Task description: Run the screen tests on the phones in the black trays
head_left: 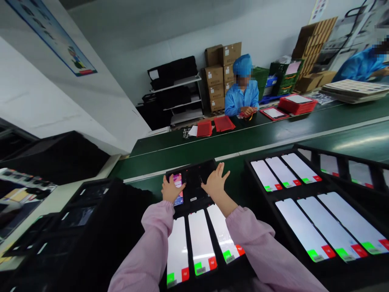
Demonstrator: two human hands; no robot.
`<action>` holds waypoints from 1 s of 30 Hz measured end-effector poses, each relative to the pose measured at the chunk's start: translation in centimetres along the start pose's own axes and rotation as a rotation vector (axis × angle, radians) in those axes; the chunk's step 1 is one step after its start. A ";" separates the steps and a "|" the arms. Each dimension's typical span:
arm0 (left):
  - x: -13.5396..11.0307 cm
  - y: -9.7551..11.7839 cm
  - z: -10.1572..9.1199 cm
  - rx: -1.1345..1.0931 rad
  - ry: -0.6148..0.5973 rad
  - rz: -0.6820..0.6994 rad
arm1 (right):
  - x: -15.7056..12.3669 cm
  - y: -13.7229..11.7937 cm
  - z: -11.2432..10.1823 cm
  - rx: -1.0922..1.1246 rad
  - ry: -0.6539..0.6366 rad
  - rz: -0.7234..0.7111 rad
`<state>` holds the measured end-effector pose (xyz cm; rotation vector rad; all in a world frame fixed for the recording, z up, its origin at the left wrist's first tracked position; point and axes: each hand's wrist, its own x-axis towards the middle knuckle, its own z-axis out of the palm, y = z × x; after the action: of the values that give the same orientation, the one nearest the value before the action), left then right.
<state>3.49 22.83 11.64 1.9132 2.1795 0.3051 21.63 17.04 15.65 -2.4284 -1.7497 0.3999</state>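
My left hand lies over a phone with a lit, colourful screen, at the far left of a black foam tray. Its thumb and fingers are apart, spanning the phone's width; whether they press on it I cannot tell. To the right, my right hand spreads its fingers above the same tray's far right slot, the thumb near a dark phone. Whatever sits under that palm is hidden. Nearer to me in this tray, several phones show white screens with green and red boxes.
Another black tray of white-screened phones stands on the right, a further tray leaning beyond it. Dark phones fill a black tray on the left. Across the green bench, a person in blue handles something near red sleeves.
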 end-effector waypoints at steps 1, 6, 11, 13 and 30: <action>0.0 -0.1 0.1 0.005 0.005 0.005 | -0.1 -0.1 -0.2 -0.013 0.001 -0.005; 0.1 0.0 0.1 0.030 0.004 0.013 | 0.3 -0.4 -0.8 -0.027 -0.023 0.032; -0.1 0.7 -0.2 0.052 0.008 0.008 | 0.8 -0.2 -0.1 -0.039 0.016 0.021; -0.1 0.9 -0.3 0.053 0.008 0.007 | 0.8 -0.2 0.4 -0.042 0.099 -0.014; -0.3 1.4 -0.1 0.028 0.006 -0.014 | 0.6 -0.6 1.7 0.046 0.049 -0.331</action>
<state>4.84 22.71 12.17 1.9127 2.2121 0.2801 20.80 17.69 14.06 -2.0462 -2.0460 0.3345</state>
